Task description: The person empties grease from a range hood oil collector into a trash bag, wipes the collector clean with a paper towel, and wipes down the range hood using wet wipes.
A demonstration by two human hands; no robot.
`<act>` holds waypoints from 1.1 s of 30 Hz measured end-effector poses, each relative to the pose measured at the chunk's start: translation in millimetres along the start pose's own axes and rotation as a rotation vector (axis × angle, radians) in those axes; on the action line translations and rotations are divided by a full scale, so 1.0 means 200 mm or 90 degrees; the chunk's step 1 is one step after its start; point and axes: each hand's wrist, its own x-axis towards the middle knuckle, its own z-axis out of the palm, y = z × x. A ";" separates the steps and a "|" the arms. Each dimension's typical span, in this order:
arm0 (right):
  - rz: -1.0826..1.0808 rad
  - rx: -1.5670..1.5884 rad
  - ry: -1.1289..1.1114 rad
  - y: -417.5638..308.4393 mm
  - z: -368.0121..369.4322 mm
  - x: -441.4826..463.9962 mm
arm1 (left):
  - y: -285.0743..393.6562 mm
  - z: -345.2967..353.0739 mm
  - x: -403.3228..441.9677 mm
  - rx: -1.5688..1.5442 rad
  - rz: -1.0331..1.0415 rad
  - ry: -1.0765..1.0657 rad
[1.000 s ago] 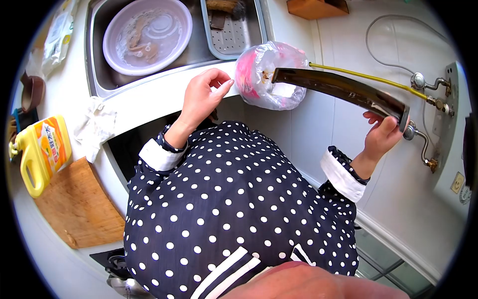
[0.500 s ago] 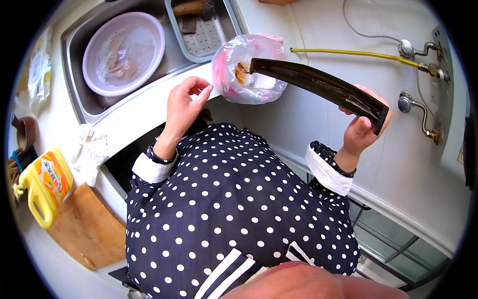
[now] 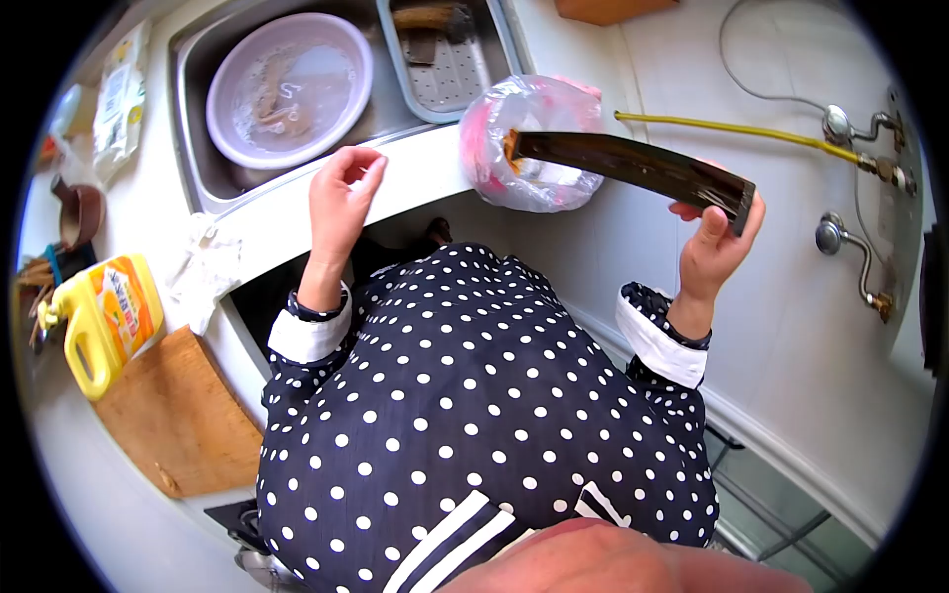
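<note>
A long, dark, trough-shaped grease tray (image 3: 633, 163) is gripped at its right end by my right hand (image 3: 717, 242), thumb in front and fingers behind. It slants down to the right, with its hollow side towards me. The far end overlaps a plastic-lined bin (image 3: 534, 188) in this view; brownish residue shows beside that end. I cannot tell whether the tray touches the bag. My left hand (image 3: 341, 203) hovers by the counter's front edge, its fingers curled in and the thumb close to the forefinger. Nothing shows in it.
A lilac basin (image 3: 222, 124) of cloudy water stands in the sink (image 3: 188, 74), next to a grey strainer basket (image 3: 450, 111). To the left are a white cloth (image 3: 206, 267), a yellow jug (image 3: 119, 311) and a wooden board (image 3: 188, 425). A yellow hose (image 3: 732, 124) and valves (image 3: 835, 234) line the right.
The view has shifted, so the surroundings sit further right. The grease tray has tilted less steeply, its hollow side turned more towards me. My left hand has drawn away from the bin.
</note>
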 end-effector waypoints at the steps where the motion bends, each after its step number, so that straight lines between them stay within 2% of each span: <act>1: 0.009 -0.007 -0.010 0.01 0.00 0.00 | -0.01 -0.06 -0.01 0.019 -0.029 0.036; 6: 0.014 -0.028 -0.021 0.03 0.01 -0.01 | -0.20 -0.37 -0.05 0.133 -0.016 0.225; 9: -0.015 -0.049 -0.003 0.04 0.01 -0.01 | -0.16 -0.51 -0.11 0.318 -0.047 0.359; 11: -0.041 -0.061 -0.003 0.04 0.03 -0.01 | -0.21 -0.63 -0.16 0.523 -0.089 0.408; 13: -0.047 -0.049 -0.002 0.01 0.04 -0.02 | -0.24 -0.70 -0.20 0.659 -0.098 0.512; 16: -0.058 -0.045 -0.003 0.00 0.03 -0.02 | -0.37 -0.82 -0.24 0.796 -0.134 0.604; 19: -0.053 -0.044 -0.001 0.02 -0.01 -0.04 | -0.46 -0.87 -0.27 0.680 -0.341 0.495; 20: -0.052 -0.043 0.003 0.04 -0.02 -0.05 | -0.66 -0.94 -0.28 0.715 -0.264 0.479; 23: -0.057 -0.040 0.023 0.04 -0.03 -0.05 | -0.59 -0.98 -0.29 0.257 -0.260 0.386; 24: -0.057 -0.035 0.025 0.05 -0.04 -0.05 | -0.57 -0.95 -0.29 -0.023 -0.195 0.436; 25: -0.057 -0.032 0.027 0.06 -0.05 -0.05 | -0.54 -0.96 -0.30 -0.208 -0.215 0.413; 27: -0.049 -0.029 0.033 0.07 -0.06 -0.06 | -0.48 -0.95 -0.30 -0.192 -0.193 0.421; 30: -0.036 -0.031 0.034 0.07 -0.05 -0.07 | -0.53 -0.96 -0.31 0.650 -0.215 0.456; 33: -0.050 -0.020 0.028 0.06 -0.05 -0.07 | -0.56 -0.90 -0.32 0.636 -0.162 0.434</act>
